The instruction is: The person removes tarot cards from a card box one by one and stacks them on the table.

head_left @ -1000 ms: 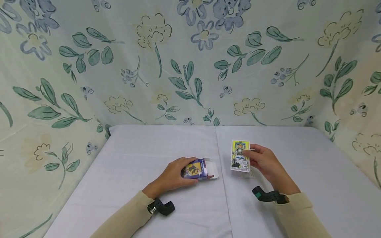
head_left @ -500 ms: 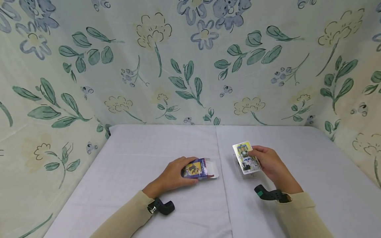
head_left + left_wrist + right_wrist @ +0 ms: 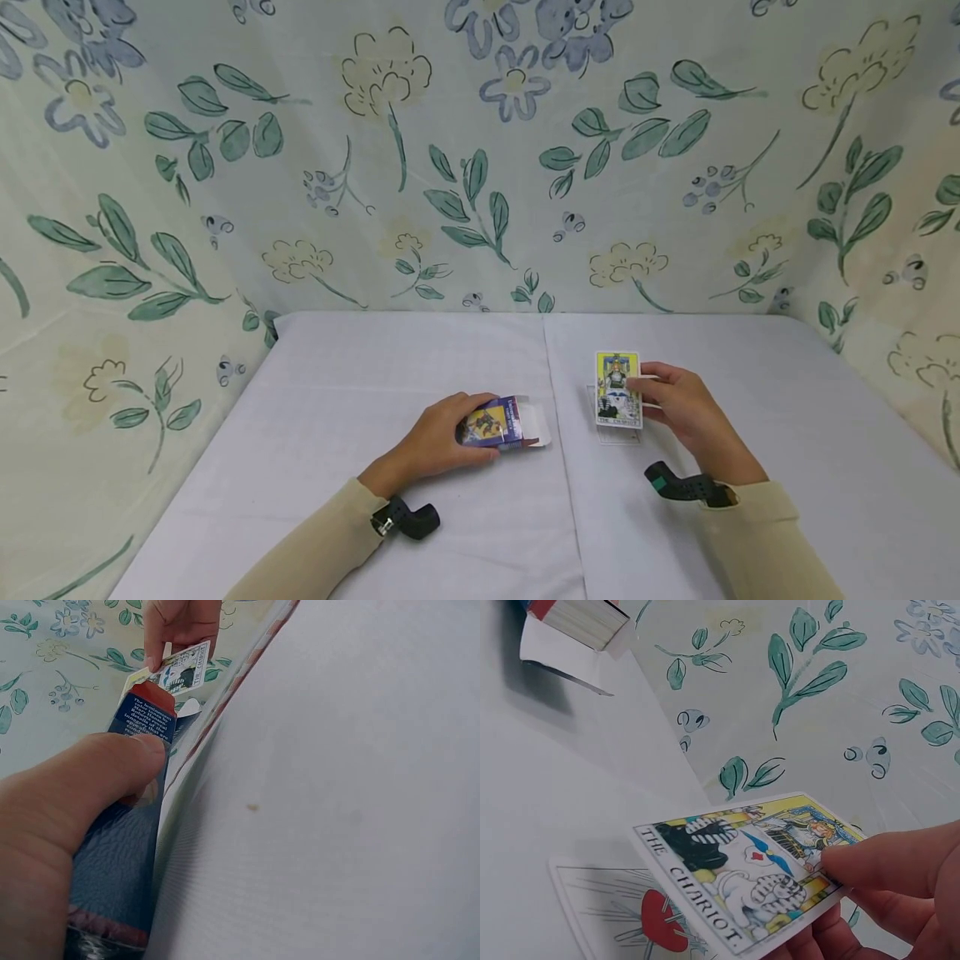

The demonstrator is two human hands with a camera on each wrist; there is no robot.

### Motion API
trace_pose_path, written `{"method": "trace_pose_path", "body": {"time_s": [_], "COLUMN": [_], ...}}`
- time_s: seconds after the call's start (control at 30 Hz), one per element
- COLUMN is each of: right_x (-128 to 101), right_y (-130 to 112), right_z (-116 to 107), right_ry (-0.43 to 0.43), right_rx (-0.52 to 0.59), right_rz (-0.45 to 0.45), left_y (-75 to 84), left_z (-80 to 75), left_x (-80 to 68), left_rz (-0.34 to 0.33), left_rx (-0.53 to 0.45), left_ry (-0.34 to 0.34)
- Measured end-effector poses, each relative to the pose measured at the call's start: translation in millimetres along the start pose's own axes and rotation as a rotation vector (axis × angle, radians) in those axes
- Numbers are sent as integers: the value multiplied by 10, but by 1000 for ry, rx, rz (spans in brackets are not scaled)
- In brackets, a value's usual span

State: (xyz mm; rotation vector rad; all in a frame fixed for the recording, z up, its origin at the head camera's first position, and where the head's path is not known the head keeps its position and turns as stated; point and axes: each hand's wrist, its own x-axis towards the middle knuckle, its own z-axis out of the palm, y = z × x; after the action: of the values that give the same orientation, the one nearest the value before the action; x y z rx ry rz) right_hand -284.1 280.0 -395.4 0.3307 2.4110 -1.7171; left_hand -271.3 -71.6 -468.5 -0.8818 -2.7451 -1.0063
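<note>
A floral cloth (image 3: 480, 150) hangs behind and to both sides of the worktop (image 3: 360, 367), which is covered in a pale sheet with a seam running from the far edge to the near edge through the middle

The left hand (image 3: 438, 437) rests just left of that seam, nearer the near edge than the far one. Its grip is clamped on a blue card box (image 3: 501, 423) lying flat on the sheet: the fingers curl over the top and the thumb presses one long side, as the left wrist view shows (image 3: 112, 769). The box's flap (image 3: 538, 429) is open and points toward the seam; in the right wrist view a stack of card edges (image 3: 581, 622) shows in the mouth of the box

The right hand (image 3: 678, 404) is just right of the seam, level with the box and apart from it. Its grip is clamped on a single card (image 3: 618, 389), thumb on the face and fingers behind, pinching the right edge. The card is lifted off the sheet and stands nearly upright, face toward the person; it reads THE CHARIOT (image 3: 742, 874)

Below it a second card (image 3: 611, 433) lies flat and face up on the sheet; it shows a red heart (image 3: 660, 922). The held card hangs just above it without touching
</note>
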Motion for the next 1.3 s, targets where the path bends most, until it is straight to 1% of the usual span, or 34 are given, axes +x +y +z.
{"method": "trace_pose_path", "body": {"time_s": [0.33, 0.53, 0.77, 0.87, 1.13, 1.3], "right_x": [-3, -24, -43, -43, -40, -26], "right_y": [-7, -13, 1, 6, 28, 53], "right_z": [-11, -13, -28, -33, -75, -106], "right_ry": [-19, -22, -61, -63, -58, -64], "right_rx": [21, 32, 31, 36, 25, -4], "right_rz": [9, 14, 3, 6, 24, 47], "left_y": [-13, -3, 0, -3, -4, 2], "left_z": [1, -10, -16, -14, -7, -9], "left_x": [1, -2, -5, -6, -2, -3], "left_rz": [-9, 4, 28, 28, 17, 16], "left_rx": [6, 7, 3, 0, -5, -3], "left_ry": [-1, 7, 20, 20, 10, 8]}}
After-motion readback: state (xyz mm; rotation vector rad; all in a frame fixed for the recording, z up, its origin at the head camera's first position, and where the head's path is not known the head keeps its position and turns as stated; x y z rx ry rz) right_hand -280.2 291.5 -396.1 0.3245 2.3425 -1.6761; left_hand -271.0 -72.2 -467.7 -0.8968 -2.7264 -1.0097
